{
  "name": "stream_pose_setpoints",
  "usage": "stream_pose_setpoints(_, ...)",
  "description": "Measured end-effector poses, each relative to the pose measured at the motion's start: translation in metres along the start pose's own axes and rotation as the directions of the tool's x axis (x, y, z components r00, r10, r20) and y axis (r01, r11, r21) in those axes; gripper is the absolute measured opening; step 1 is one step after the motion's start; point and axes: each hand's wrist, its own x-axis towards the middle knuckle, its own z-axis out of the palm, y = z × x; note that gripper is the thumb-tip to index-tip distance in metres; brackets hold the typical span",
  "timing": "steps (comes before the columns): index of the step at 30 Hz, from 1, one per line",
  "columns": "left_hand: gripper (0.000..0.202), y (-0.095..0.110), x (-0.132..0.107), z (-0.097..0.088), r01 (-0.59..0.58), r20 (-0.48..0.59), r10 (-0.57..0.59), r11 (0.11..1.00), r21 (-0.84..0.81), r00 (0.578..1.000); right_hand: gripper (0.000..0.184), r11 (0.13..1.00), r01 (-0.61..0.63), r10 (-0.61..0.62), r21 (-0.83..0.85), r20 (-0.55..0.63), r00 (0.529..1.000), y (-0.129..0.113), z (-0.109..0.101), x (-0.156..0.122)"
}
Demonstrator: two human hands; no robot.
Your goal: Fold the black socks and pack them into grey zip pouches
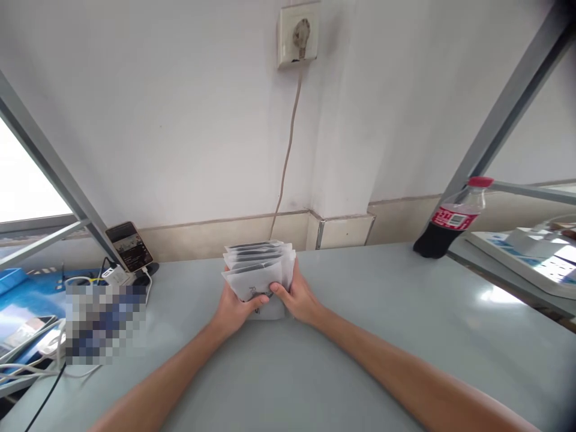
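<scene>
Between my two hands is a stack of several frosted, whitish plastic pouches (258, 279), with dark print on the nearest one. My left hand (234, 307) grips the stack's left side, its thumb pressed across the front. On the right side, my right hand (299, 294) is wrapped round the same stack, thumb also on the front face. Their upper edges fan slightly apart, showing grey inside. The fingers behind the stack are hidden. Whether the bottom of the stack touches the table cannot be made out.
The grey table (360, 312) runs to a wall with a plugged socket (299, 35) and hanging cord. A phone (129, 246) stands at left, near cables and a blurred-out patch. A cola bottle (452, 219) stands at right, by a metal post and a white panel (531, 264).
</scene>
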Motion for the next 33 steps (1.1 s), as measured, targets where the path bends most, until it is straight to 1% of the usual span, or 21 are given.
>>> stream_pose_setpoints(4,0.074,0.000,-0.008,-0.002,-0.013,-0.105,0.023,0.996,0.088,0.994,0.073,0.997,0.074,-0.072,-0.025,0.063,0.995,0.010,0.002,-0.005)
stream_pose_setpoints(6,0.071,-0.002,-0.010,-0.003,-0.003,-0.125,0.016,0.995,0.103,0.992,0.072,0.996,0.082,-0.080,-0.033,0.076,0.994,0.012,0.003,-0.006)
stream_pose_setpoints(8,0.065,-0.004,-0.009,-0.004,0.005,-0.115,0.007,0.995,0.102,0.993,0.068,0.997,0.070,-0.066,-0.044,0.087,0.994,0.011,0.003,-0.005)
stream_pose_setpoints(10,0.063,-0.006,-0.005,-0.005,0.010,-0.069,-0.005,0.997,0.071,0.998,0.066,0.997,0.044,-0.039,-0.058,0.094,0.995,0.008,0.002,-0.003)
stream_pose_setpoints(13,0.073,-0.007,0.000,-0.007,0.007,0.062,-0.008,1.000,0.015,0.998,0.060,0.997,-0.007,0.014,-0.078,0.094,0.995,0.004,-0.002,0.001)
stream_pose_setpoints(15,0.081,-0.008,0.001,-0.009,0.009,0.112,-0.008,1.000,-0.009,0.994,0.053,0.995,-0.039,0.047,-0.087,0.093,0.995,0.001,-0.004,0.003)
stream_pose_setpoints(17,0.085,-0.007,0.002,-0.010,0.022,0.080,-0.021,1.000,-0.018,0.997,0.050,0.994,-0.064,0.072,-0.089,0.092,0.993,-0.001,-0.005,0.003)
stream_pose_setpoints(20,0.078,-0.004,0.000,-0.011,0.030,-0.007,-0.030,1.000,0.003,1.000,0.051,0.994,-0.082,0.088,-0.074,0.083,0.993,-0.007,-0.004,0.003)
stream_pose_setpoints(24,0.061,0.004,-0.002,-0.011,0.085,-0.013,-0.086,0.996,-0.029,0.996,0.046,0.987,-0.146,0.143,0.066,0.045,0.989,-0.019,-0.002,0.003)
stream_pose_setpoints(26,0.058,0.008,-0.001,-0.010,0.109,-0.031,-0.110,0.993,-0.032,0.993,0.043,0.973,-0.185,0.183,0.138,0.028,0.983,-0.023,-0.001,0.004)
stream_pose_setpoints(29,0.056,0.011,0.002,-0.008,0.145,-0.053,-0.146,0.989,-0.030,0.988,0.041,0.959,-0.222,0.221,0.177,0.027,0.975,-0.023,0.001,0.006)
stream_pose_setpoints(33,0.056,0.009,0.008,-0.009,0.272,0.007,-0.274,0.951,-0.149,0.962,0.042,0.931,-0.288,0.285,0.225,0.045,0.957,-0.016,0.003,0.010)
